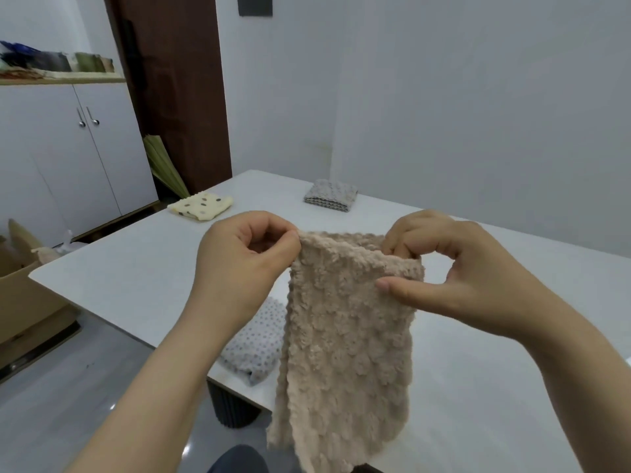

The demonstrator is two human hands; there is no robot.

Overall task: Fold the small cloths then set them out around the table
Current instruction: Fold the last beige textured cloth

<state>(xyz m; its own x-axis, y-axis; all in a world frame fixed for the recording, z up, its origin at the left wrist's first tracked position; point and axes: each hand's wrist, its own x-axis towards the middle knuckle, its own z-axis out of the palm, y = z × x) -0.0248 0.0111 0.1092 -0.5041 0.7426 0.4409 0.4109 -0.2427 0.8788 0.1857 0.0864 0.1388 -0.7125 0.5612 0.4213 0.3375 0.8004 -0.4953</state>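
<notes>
A fluffy beige cloth (345, 343) hangs doubled in the air over the near edge of the white table (143, 268). My left hand (246, 257) pinches its upper left corner. My right hand (454, 268) pinches the upper right corner, thumb stretched across the front of the cloth. A folded cream cloth with dark dots (201, 205) lies at the table's far left corner. A folded grey cloth (330, 195) lies at the far edge. An unfolded grey dotted cloth (259, 343) lies crumpled at the near edge, partly hidden behind the beige one.
A cardboard box (24, 302) stands on the floor left of the table. A white cabinet (75, 155) and a brown door (170, 80) are at the back left. A dark ribbed table leg (232, 407) shows below the near edge.
</notes>
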